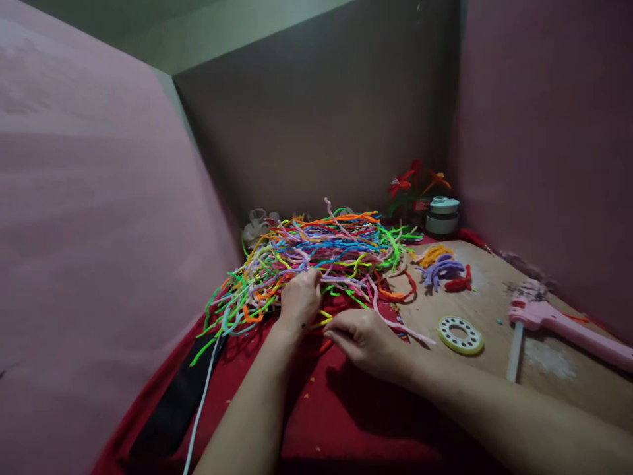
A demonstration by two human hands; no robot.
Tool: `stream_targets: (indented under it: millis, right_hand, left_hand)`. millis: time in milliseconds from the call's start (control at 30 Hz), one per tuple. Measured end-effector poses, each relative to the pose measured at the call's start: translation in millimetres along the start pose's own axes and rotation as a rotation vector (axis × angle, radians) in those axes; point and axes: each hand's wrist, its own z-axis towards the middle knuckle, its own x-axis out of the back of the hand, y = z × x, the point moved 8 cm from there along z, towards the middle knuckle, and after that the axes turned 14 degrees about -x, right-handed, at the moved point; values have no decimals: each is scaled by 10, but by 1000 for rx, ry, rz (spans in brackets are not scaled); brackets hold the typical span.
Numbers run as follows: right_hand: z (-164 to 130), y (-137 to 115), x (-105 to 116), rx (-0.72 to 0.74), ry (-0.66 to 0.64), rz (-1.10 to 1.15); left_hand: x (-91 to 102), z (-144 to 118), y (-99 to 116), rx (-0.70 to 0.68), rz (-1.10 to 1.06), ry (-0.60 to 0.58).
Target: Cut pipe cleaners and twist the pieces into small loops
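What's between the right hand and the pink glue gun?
In the head view, a white ring and, nearer the right hand, a pink strand's end.

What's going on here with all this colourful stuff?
A person's left hand is at the near edge of a pile of colourful fuzzy strands. Their right hand is close beside it, at a yellow strand, though the grip is hard to make out. Off to the right, a pink glue gun lies on brown cardboard.
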Motion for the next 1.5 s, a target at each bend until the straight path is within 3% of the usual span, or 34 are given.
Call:
stream_targets:
  millis: [200, 500, 667, 767, 833, 967, 1100, 1167, 1233, 1300, 1367, 1500]
  right_hand:
    - [35, 33, 140, -34, 76, 94]
    - [242, 80, 467, -250, 199, 307]
    - [529, 91, 583, -279, 305, -4]
    - [781, 77, 472, -246, 304, -369]
    - [928, 163, 309, -304, 209, -616]
    - [1045, 234, 204, -328, 186, -675]
    - [1013, 247, 541, -379, 341, -644]
    - [909, 253, 907, -424, 557, -387]
    - [779, 337, 1176, -463, 671, 38]
    - [687, 464, 1229, -525, 616, 504]
    - [598, 509, 1178, -560, 541, 812]
    - [460, 501, 897, -617, 322, 1050]
  left_hand:
    - [-64, -88, 82, -71, -30, 9]
    - [20, -108, 182, -118, -90, 143]
    - [237, -143, 136, -80, -127, 322]
    - [327, -174, 55, -12, -144, 428]
    - [320, -180, 18, 8, -154, 451]
    - [231, -166, -8, 1, -173, 437]
    - [142, -137, -67, 33, -198, 407]
    - [105, -118, -145, 85, -210, 392]
    - [70, -99, -259, 156, -219, 375]
    - [30, -84, -386, 228, -230, 347]
    - [-12, -72, -485, 270, -248, 302]
    - [-8, -75, -486, 240, -287, 232]
